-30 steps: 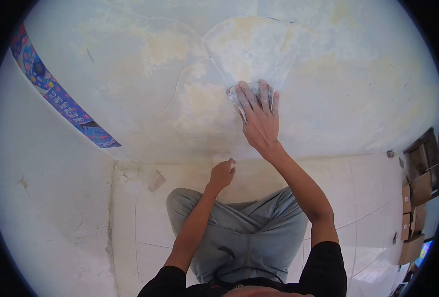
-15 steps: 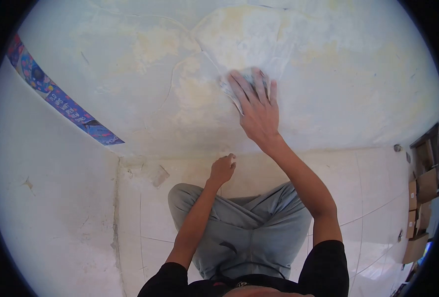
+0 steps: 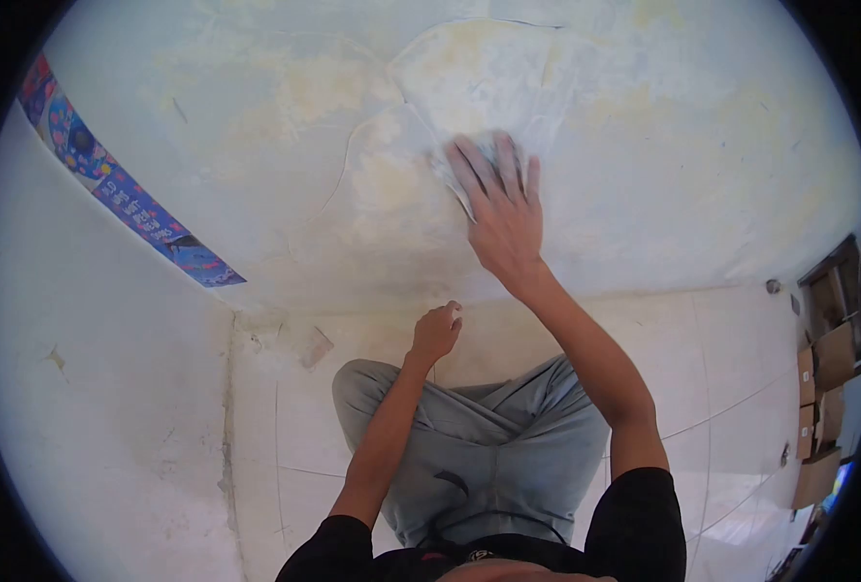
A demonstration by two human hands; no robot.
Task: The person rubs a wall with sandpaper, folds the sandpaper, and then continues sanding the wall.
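My right hand [image 3: 505,218] lies against the wall with its fingers stretched and slightly apart. Under the fingers it presses a thin, whitish cloth [image 3: 457,192], whose folded edge sticks out on the left; a bluish patch shows between the fingers. The wall [image 3: 644,175] has pale yellow stains, white smears and a raised cracked outline above the hand. My left hand [image 3: 436,331] is closed near the foot of the wall, in front of my knee. A small white spot shows at its fingers, too small to name.
A second wall [image 3: 91,388] meets this one in a corner on the left. Along that corner runs a blue printed strip [image 3: 129,204]. My crossed legs [image 3: 488,466] rest on the pale tiled floor [image 3: 692,417]. Cardboard boxes [image 3: 818,475] stand at the far right.
The view has tilted a little, so the wall sits slightly lower. My right hand and the cloth have shifted slightly up and left against the wall's marks. The left hand stays put.
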